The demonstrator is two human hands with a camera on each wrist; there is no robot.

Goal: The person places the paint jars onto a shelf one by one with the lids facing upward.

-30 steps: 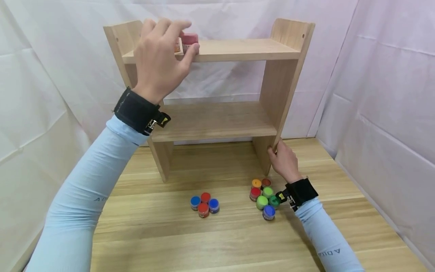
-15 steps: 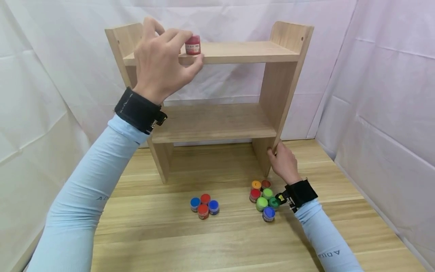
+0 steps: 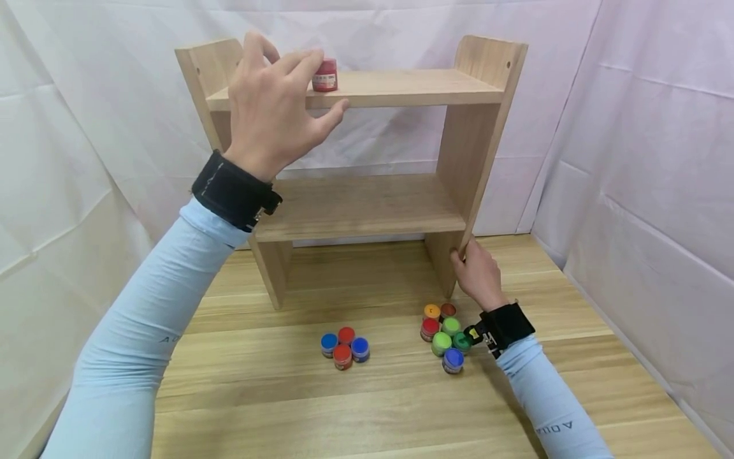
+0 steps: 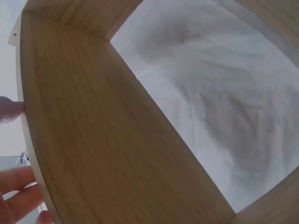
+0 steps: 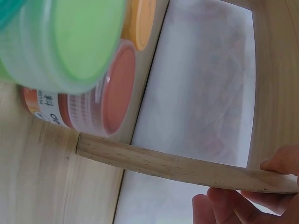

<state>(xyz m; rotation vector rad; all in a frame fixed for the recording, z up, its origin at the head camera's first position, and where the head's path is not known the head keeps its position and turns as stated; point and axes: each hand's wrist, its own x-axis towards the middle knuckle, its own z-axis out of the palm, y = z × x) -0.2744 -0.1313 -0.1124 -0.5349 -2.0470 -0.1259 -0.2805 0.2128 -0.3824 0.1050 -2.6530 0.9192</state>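
Top-shelf red jar (image 3: 326, 76) stands, left grip (image 3: 276, 105) now spread wider.

jar (image 3: 325, 76) on top shelf (image 3: 410, 86) | four jars (image 3: 343, 354) left of seven jars (image 3: 442, 342)

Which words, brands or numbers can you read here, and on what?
Right sleeve: "A", following letters uncertain.
Left sleeve: "A", rest uncertain.
Reddish-brown-lidded jar, right wrist view: sideways label, perhaps "IST", mostly blurred.
Red jar on top shelf: label too small.
Orange lid: unreadable dark mark.
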